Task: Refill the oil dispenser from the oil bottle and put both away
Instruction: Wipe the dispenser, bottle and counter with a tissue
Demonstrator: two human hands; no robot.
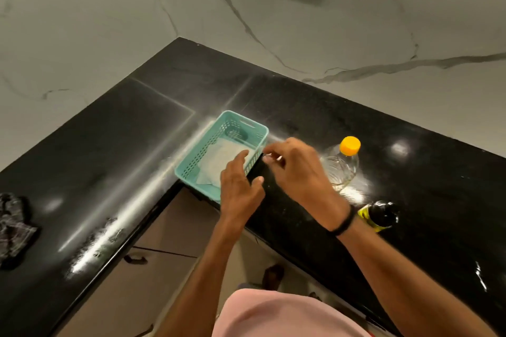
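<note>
We cannot tell what the right hand [294, 169] pinches, its wrist hides part of the oil dispenser [379, 216], the left hand [239, 186] covers the teal basket's [191, 164] near corner, and the dark cloth [15, 230] is cut by the left edge.

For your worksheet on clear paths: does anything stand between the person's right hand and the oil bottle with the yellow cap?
Nothing visible does. The right hand is just left of the oil bottle, with only bare black counter between them.
</note>
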